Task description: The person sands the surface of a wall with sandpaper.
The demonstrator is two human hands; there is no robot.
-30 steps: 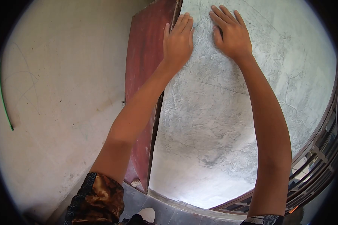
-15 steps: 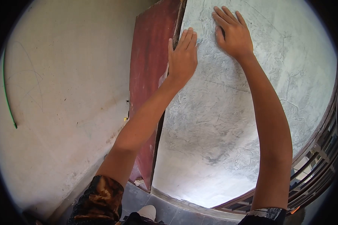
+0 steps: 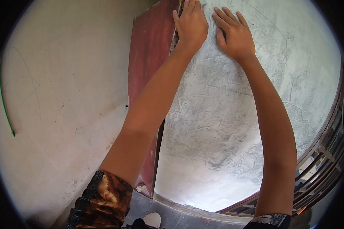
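Both of my arms reach up in front of a rough, grey-white wall surface (image 3: 218, 126) with creases across it. My left hand (image 3: 192, 24) lies at the wall's left edge, beside a dark red door panel (image 3: 151, 53); its fingertips run to the top of the view. My right hand (image 3: 236, 38) rests flat on the surface a little to the right, fingers stretched and thumb apart. Neither hand shows anything held.
A cream wall (image 3: 65, 84) with scribbles stands on the left, with a green cord (image 3: 5, 110) along it. Dark bars (image 3: 321, 175) curve at the lower right. Below are grey floor tiles (image 3: 176, 217) and a pale shoe tip (image 3: 153, 219).
My left hand has slid upward along the wall's left edge, reaching the top of the view. The right hand stays nearly where it was.
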